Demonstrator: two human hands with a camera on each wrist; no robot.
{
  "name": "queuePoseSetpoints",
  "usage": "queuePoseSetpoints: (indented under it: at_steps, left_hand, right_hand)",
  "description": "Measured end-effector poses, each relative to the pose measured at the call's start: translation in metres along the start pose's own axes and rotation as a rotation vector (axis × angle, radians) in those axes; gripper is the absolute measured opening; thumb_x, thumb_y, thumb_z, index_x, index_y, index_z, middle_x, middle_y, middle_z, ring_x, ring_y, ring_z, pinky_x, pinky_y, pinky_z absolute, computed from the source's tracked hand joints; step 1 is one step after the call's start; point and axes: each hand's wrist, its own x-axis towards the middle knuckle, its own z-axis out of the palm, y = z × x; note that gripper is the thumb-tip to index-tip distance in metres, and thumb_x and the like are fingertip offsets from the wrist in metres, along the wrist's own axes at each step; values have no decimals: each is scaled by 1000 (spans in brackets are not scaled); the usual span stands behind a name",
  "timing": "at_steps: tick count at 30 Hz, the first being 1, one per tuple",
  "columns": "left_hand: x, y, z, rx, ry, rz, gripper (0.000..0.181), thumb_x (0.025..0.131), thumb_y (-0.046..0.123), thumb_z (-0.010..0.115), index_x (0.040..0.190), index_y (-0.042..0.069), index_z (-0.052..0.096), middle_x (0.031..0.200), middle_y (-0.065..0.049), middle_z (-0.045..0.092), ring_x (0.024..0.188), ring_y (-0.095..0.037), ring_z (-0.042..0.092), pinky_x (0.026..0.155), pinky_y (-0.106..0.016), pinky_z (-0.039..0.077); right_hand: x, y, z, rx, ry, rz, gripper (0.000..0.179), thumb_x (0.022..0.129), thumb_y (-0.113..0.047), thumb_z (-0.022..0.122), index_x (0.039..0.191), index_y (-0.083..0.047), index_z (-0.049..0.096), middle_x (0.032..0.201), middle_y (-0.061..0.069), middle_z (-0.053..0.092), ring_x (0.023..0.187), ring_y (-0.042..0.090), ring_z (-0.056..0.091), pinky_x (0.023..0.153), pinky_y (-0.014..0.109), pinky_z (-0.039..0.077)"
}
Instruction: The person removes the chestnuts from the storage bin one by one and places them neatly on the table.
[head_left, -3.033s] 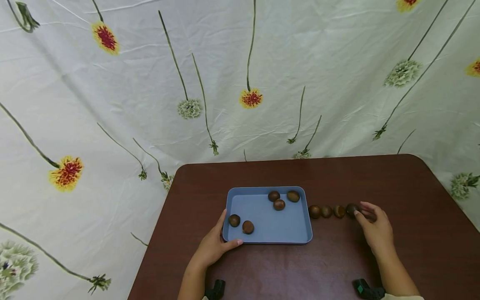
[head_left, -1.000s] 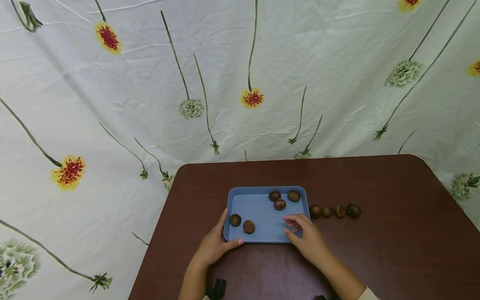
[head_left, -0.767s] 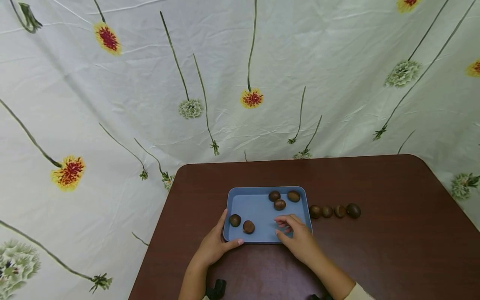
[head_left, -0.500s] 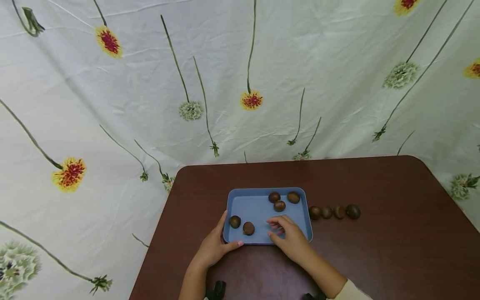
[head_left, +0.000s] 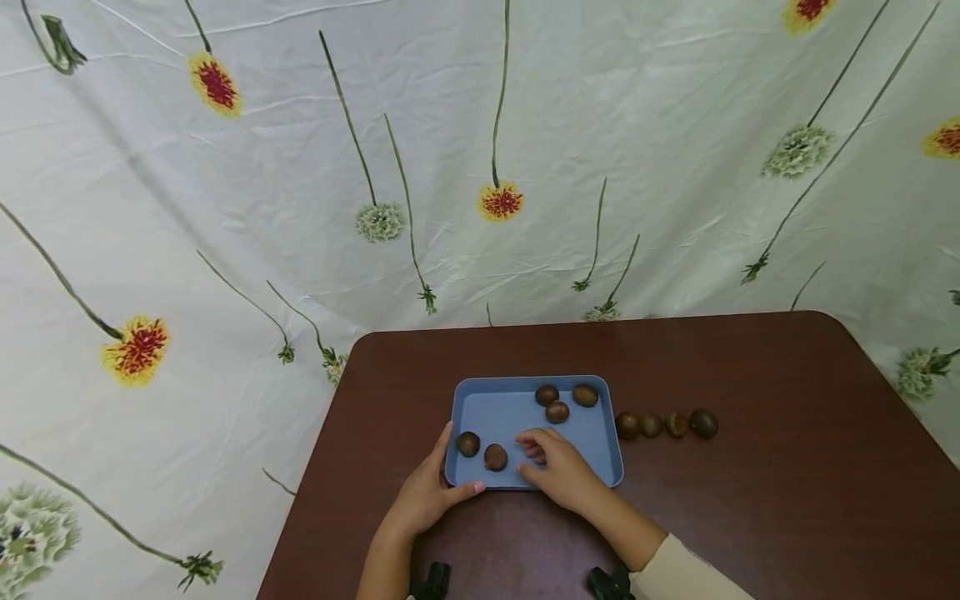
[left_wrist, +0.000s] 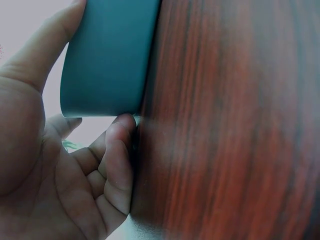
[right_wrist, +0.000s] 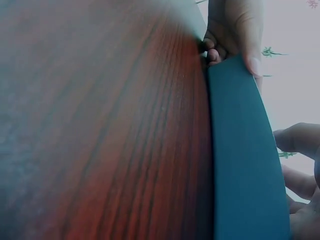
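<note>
Backdrop: white cloth printed with flowers, hanging behind a dark brown table; its print is blurred in both wrist views.

Tray: one, blue, flat on the table. In the wrist views only its outer wall shows, cut off by the frame, the interior hidden.

Nuts: three brown nuts toward the tray's far right corner; two nuts at its near left; four nuts in a row on the table, right of the tray. Contact between the nearest of these and the tray cannot be told.

Left hand: thumb on the near rim, fingers round the left corner, gripping the tray.

Right hand: over the tray, fingers loosely bent, thumb apart, holding nothing; contact with the tray floor unclear; cut off in its own wrist view.

Sleeve: pale, cropped below. Black objects: one by each wrist, partly hidden.

Change: three seconds ago the right hand was at the row's far right nut; the nuts keep their places.
</note>
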Motion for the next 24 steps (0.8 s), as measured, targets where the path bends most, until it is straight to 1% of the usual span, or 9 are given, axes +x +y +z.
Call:
queuePoseSetpoints:
  at_steps: [6,10,12,15,20,24]
  left_hand:
    - [0,0,0,0,-4,4,114,81,53,82,165,30,8,156,-18,45,102,-19,61,90,-47,47]
    - [-1,1,-1,-2,-5,6,114,81,53,82,165,30,8,154,-17,46,98,-17,60,88,-46,47]
    - [-1,1,-1,-6,-6,7,114,81,53,82,165,30,8,153,-17,48,92,-17,60,85,-44,46]
    - [-1,1,-1,-3,-6,7,115,80,54,81,165,30,8,152,-16,49,91,-15,58,85,-42,46]
    - [0,-1,0,-20,-16,-4,114,81,55,81,165,32,7,142,-13,56,83,-14,58,79,-38,44]
    - [1,-1,0,-32,-25,-10,113,82,53,81,165,32,7,137,-13,58,76,-15,56,73,-35,43]
  right_hand:
    - [8,1,4,-34,-49,5,37,93,-15,73,128,-6,64,121,7,64,110,23,64,96,41,52]
    - [13,-1,5,-54,-70,-9,39,92,-17,74,128,-7,64,119,6,64,110,23,64,96,41,52]
    - [15,-2,5,-61,-81,-20,39,92,-17,75,128,-7,65,117,7,64,109,22,64,95,41,52]
    - [18,-2,6,-87,-101,-30,41,91,-17,76,129,-7,65,117,6,64,109,22,64,95,39,52]
    - [22,-3,10,-123,-126,-60,44,90,-17,78,131,-7,64,118,6,64,107,22,63,94,38,52]
    - [26,-4,13,-161,-139,-83,45,90,-17,77,132,-7,64,118,7,64,108,23,63,94,39,52]
